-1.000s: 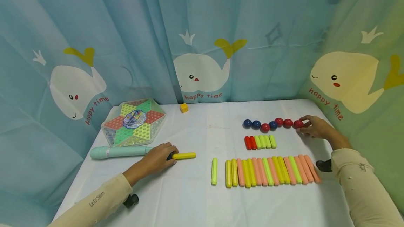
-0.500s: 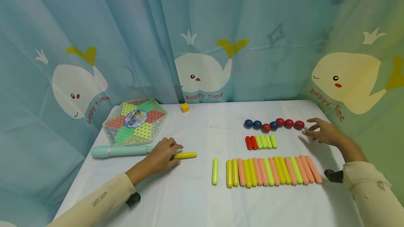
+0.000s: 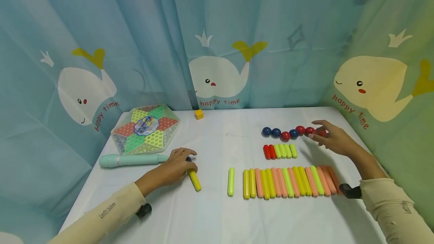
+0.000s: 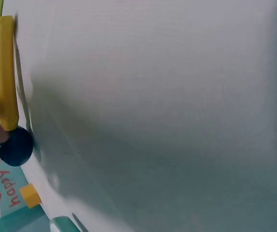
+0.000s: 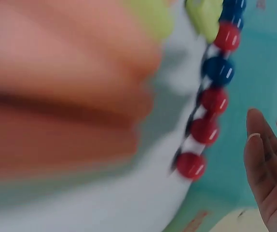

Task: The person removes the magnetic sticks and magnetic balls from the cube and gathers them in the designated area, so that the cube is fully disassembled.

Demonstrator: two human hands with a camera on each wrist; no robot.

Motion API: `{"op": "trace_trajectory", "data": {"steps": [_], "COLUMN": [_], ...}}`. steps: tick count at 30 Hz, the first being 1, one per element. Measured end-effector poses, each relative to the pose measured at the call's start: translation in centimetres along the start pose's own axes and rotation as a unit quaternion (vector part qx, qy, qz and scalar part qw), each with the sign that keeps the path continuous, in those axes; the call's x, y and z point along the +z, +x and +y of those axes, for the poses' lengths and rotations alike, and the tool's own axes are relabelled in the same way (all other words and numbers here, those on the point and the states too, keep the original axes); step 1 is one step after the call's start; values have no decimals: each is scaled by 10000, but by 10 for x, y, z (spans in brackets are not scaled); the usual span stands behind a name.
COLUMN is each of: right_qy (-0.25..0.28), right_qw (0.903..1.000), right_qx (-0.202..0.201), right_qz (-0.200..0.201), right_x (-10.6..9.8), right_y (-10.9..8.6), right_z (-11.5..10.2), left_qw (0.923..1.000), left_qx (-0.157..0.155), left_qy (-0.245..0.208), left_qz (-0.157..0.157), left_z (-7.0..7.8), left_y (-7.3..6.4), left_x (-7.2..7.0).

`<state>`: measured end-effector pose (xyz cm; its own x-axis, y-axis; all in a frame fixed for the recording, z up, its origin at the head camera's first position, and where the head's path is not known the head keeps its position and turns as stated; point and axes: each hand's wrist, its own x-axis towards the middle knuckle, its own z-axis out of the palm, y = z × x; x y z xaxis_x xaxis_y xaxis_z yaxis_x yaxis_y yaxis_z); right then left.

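My left hand (image 3: 176,165) pinches a yellow stick (image 3: 194,180) with a dark blue ball (image 3: 188,159) at its far end. In the left wrist view, the fingers are at the frame's edge, by the joint of the yellow stick (image 4: 5,67) and blue ball (image 4: 16,146). My right hand (image 3: 333,138) hovers with spread fingers over the right end of a row of balls, holding nothing. A red ball (image 3: 309,131) and a blue ball (image 3: 293,133) show in that row. In the right wrist view, the end red ball (image 5: 191,166) lies apart from the fingers.
A light green stick (image 3: 231,182) lies alone beside a row of long yellow, orange and green sticks (image 3: 288,183). Short red and green sticks (image 3: 280,151) lie behind. At left are a star-patterned game board (image 3: 145,128) and a mint microphone-shaped object (image 3: 132,160); a yellow cube (image 3: 199,114) is at the back.
The yellow stick in my left hand has swung from pointing right to pointing toward the front. My right hand let go of the end red ball, drew back right, then came back over the balls.
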<state>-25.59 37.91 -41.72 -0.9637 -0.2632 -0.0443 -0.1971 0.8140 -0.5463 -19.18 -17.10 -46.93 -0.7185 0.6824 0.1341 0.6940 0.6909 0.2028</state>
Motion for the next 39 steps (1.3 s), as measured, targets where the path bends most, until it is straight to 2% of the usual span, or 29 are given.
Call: {"op": "trace_trajectory", "data": {"steps": [3, 5, 8, 10, 13, 15, 19, 23, 26, 29, 34, 39], "right_qy": [100, 117, 145, 164, 332, 382, 422, 357, 314, 458, 1132, 1659], "right_qw": [9995, 9985, 9956, 9930, 9877, 9834, 9733, 9638, 9581, 9536, 9436, 9391], "right_qx": [-242, -454, -786, -979, -1152, -1224, -1381, -1588, -1701, -1758, -1864, -1982], "right_qz": [-167, -281, -485, -648, -1004, -1282, -1785, -2113, -2285, -2399, -2492, -2266], "right_x": [9, 17, 34, 48, 70, 85, 111, 134, 147, 156, 158, 149], "right_y": [7, 13, 27, 38, 54, 64, 79, 88, 88, 85, 73, 58], "right_z": [-24, -42, -70, -90, -119, -137, -164, -183, -196, -209, -220, -228], "left_qw": [9989, 9949, 9827, 9740, 9650, 9610, 9512, 9431, 9402, 9395, 9366, 9338], "left_qx": [-404, -930, -1823, -2262, -2608, -2729, -2967, -3133, -3129, -2943, -2461, -2091], "left_qy": [90, 136, 17, -43, -196, -333, -716, -982, -1304, -1752, -2440, -2800], "left_qz": [204, 360, 341, 144, -175, -318, -458, -523, -337, 25, 518, 773], "left_z": [3, 6, 12, 14, 16, 16, 17, 17, 18, 22, 36, 49], "left_y": [1, 3, 8, 12, 17, 19, 21, 20, 19, 18, 18, 18], "left_x": [0, 1, 3, 5, 9, 12, 14, 12, 8, -2, -25, -42]}}
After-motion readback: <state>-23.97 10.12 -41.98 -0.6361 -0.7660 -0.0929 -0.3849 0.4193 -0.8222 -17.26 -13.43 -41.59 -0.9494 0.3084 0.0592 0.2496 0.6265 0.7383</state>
